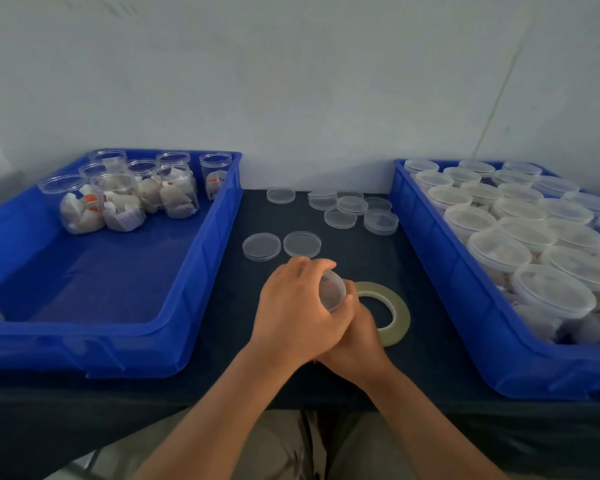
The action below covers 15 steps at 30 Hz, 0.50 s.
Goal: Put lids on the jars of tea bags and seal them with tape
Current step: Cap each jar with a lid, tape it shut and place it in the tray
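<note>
A clear jar (333,291) with a lid on it lies tilted between both hands over the middle of the dark table. My left hand (298,306) wraps over it from above. My right hand (357,336) sits beneath and behind, mostly covered by the left, with fingers against the jar's side. A roll of clear tape (392,311) lies flat just right of the hands. Loose clear lids (261,246) (302,244) rest on the table beyond the hands, and several more lids (350,206) lie near the wall.
A blue bin (201,271) on the left holds several open jars of tea bags (122,202) at its far end. A blue bin (440,258) on the right is packed with lidded jars (520,237). A pale wall stands behind the table.
</note>
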Available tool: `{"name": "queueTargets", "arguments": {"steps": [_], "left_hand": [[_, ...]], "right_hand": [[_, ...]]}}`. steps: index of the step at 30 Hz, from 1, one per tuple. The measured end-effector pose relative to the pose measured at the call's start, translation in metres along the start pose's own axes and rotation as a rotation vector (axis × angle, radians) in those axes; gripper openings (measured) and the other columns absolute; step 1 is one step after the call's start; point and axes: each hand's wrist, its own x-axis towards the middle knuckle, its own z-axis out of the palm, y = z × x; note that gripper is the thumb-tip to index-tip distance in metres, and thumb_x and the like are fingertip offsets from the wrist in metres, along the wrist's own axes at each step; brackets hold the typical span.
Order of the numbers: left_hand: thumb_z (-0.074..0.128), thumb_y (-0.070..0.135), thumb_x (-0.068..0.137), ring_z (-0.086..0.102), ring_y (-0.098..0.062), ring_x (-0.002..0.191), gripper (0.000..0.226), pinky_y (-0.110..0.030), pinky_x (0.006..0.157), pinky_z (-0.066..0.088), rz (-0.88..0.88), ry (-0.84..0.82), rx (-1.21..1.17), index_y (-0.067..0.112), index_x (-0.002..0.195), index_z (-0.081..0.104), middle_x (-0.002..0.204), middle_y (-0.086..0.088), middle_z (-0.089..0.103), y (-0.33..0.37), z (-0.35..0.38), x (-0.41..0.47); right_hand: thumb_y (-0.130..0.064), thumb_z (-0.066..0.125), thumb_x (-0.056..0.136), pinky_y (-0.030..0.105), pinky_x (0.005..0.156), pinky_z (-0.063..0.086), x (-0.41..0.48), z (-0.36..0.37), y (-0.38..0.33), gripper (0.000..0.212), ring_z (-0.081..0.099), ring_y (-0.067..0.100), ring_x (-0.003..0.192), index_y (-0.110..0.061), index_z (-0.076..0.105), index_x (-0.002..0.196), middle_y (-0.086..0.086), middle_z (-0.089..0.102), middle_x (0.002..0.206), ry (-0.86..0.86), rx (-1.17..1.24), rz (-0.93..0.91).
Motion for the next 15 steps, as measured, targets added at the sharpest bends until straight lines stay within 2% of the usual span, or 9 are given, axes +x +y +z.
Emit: {"name": "queueTargets", "arguments": {"steps": [5,9,10,12,13,14,15], "left_hand": [[0.069,0.06,0.08,0.06,-0.001,0.102,0.055,-0.017,0.084,0.042,0.06,-0.018,-0.091,0.032,0.125,0.057,0.116,0.017,0.067,-0.011,-0.006,0.003],[0.062,0.071,0.082,0.059,0.0,0.104,0.052,-0.02,0.086,0.049,0.089,-0.076,-0.064,0.039,0.123,0.056,0.119,0.021,0.063,-0.016,-0.015,0.005],[0.058,0.075,0.082,0.059,0.0,0.107,0.055,-0.021,0.086,0.049,0.097,-0.094,-0.029,0.041,0.125,0.055,0.122,0.021,0.063,-0.019,-0.018,0.006],[0.055,0.08,0.083,0.057,-0.005,0.12,0.061,-0.025,0.092,0.049,0.112,-0.122,0.038,0.043,0.131,0.056,0.134,0.017,0.06,-0.027,-0.022,0.009],[0.054,0.081,0.082,0.053,-0.009,0.129,0.065,-0.029,0.097,0.048,0.11,-0.129,0.062,0.042,0.134,0.058,0.142,0.014,0.056,-0.031,-0.024,0.009],[0.054,0.08,0.082,0.047,-0.012,0.137,0.067,-0.033,0.102,0.047,0.1,-0.134,0.078,0.041,0.136,0.06,0.149,0.01,0.052,-0.034,-0.027,0.009],[0.054,0.078,0.082,0.043,-0.015,0.141,0.067,-0.037,0.105,0.047,0.089,-0.138,0.082,0.04,0.138,0.06,0.153,0.008,0.047,-0.038,-0.029,0.01]], "right_hand": [[-0.035,0.097,0.07,0.04,0.083,0.062,0.0,0.0,0.0,0.076,0.071,0.007,0.105,-0.034,0.05,0.129,-0.013,0.068,0.119,0.008,-0.016,0.023],[-0.048,0.093,0.07,0.03,0.089,0.06,0.005,-0.004,-0.014,0.084,0.065,0.003,0.112,-0.034,0.047,0.138,-0.015,0.059,0.133,-0.084,-0.165,-0.019],[-0.056,0.092,0.068,0.026,0.094,0.057,0.008,-0.01,-0.016,0.092,0.059,-0.002,0.119,-0.037,0.044,0.144,-0.02,0.052,0.14,-0.173,-0.193,-0.032],[-0.081,0.085,0.057,0.026,0.115,0.04,0.014,-0.031,-0.015,0.122,0.032,-0.016,0.139,-0.052,0.02,0.156,-0.031,0.029,0.155,-0.366,-0.289,0.042],[-0.09,0.079,0.052,0.032,0.121,0.028,0.015,-0.046,-0.01,0.133,0.018,-0.014,0.144,-0.056,0.006,0.158,-0.032,0.018,0.161,-0.431,-0.374,0.113],[-0.094,0.075,0.05,0.035,0.121,0.024,0.015,-0.062,-0.003,0.138,0.014,-0.007,0.148,-0.055,0.001,0.159,-0.031,0.012,0.164,-0.477,-0.464,0.175],[-0.094,0.074,0.053,0.036,0.12,0.026,0.015,-0.077,0.005,0.135,0.016,0.0,0.15,-0.051,0.006,0.161,-0.027,0.013,0.166,-0.511,-0.545,0.217]]}}
